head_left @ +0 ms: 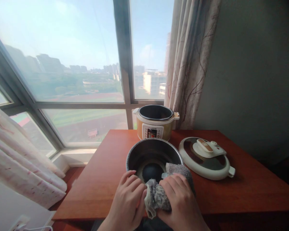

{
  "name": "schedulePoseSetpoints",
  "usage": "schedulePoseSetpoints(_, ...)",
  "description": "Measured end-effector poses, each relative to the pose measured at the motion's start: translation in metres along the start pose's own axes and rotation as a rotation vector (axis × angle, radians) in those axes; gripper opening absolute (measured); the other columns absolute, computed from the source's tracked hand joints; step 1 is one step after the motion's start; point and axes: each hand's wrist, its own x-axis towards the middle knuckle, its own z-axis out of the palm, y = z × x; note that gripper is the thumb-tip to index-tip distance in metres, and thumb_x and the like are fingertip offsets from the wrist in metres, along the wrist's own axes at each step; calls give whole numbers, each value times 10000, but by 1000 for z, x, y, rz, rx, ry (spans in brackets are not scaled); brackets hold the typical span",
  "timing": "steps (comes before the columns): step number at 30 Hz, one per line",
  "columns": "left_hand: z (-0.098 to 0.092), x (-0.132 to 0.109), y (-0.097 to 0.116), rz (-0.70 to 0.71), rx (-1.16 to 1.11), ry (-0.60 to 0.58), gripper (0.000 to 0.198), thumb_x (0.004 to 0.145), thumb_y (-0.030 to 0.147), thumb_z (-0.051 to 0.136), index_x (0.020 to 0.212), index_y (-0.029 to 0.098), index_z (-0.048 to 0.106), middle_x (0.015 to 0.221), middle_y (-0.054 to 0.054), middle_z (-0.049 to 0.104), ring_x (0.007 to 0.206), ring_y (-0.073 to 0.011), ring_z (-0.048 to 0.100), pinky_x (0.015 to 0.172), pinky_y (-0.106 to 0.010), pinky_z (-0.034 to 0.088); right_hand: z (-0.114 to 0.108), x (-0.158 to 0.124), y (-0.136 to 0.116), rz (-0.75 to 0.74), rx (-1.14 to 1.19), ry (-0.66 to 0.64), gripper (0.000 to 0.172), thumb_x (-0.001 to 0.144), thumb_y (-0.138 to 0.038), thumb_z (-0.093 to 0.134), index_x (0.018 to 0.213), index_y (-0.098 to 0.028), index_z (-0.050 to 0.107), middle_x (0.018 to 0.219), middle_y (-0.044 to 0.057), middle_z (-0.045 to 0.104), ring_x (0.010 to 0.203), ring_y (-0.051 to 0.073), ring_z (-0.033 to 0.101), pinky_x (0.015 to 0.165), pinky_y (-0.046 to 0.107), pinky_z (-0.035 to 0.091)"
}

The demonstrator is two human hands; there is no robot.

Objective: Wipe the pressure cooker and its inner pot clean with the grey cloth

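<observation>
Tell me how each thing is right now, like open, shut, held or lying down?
Pressure cooker base, lid off, inner pot out.
Inner pot, upright on the table, uncovered.
Cooker lid, off, lying handle-up on the table.
Grey cloth, bunched, gripped at the pot's near rim.
Right hand, closed on the cloth.
Left hand, against the cloth; grip unclear.
Curtain, pulled aside.
</observation>
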Motion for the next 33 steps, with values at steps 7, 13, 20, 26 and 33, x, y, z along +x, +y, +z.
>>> schedulePoseSetpoints(7, 3, -8, -13, 47, 107, -58, 219, 806, 41, 416, 842, 217, 541, 779, 0, 580, 810, -185, 554, 1141, -482, 309, -1, -4, 7, 15, 78, -59, 462, 624, -216, 744, 1060, -236, 592, 985, 22, 666, 965, 269, 583, 1037, 439, 331)
schedulePoseSetpoints(13, 17, -6, -32, 133, 205, 108, 309, 894, 1, 329, 724, 214, 474, 654, 32, 512, 680, -141, 500, 1079, -411, 402, -20, 7, 28, 2, 107, -248, 426, 600, -155, 689, 1014, -236, 625, 991, 20, 669, 969, 261, 567, 992, 431, 377)
schedulePoseSetpoints(20, 8, 13, -74, 189, 118, 81, 323, 905, 26, 336, 723, 217, 521, 678, 37, 602, 757, -128, 588, 1055, -400, 424, -41, 34, 67, -54, 147, -403, 425, 592, -140, 703, 1005, -229, 655, 1052, 33, 682, 1042, 258, 566, 1047, 422, 369)
schedulePoseSetpoints(26, 6, 16, -92, 202, 78, 21, 301, 902, 39, 347, 760, 213, 548, 810, -9, 666, 895, -142, 622, 1094, -412, 425, -32, 34, 61, -31, 119, -369, 350, 630, -161, 727, 968, -218, 655, 1016, 45, 689, 996, 265, 571, 966, 422, 404)
schedulePoseSetpoints(33, 4, 8, -55, 192, 177, -42, 332, 883, 80, 442, 1078, 259, 643, 1067, -12, 716, 1223, -215, 554, 1237, -506, 175, -28, 32, 44, -29, 88, -336, 283, 666, -152, 738, 924, -225, 650, 966, 17, 684, 945, 243, 564, 926, 405, 399)
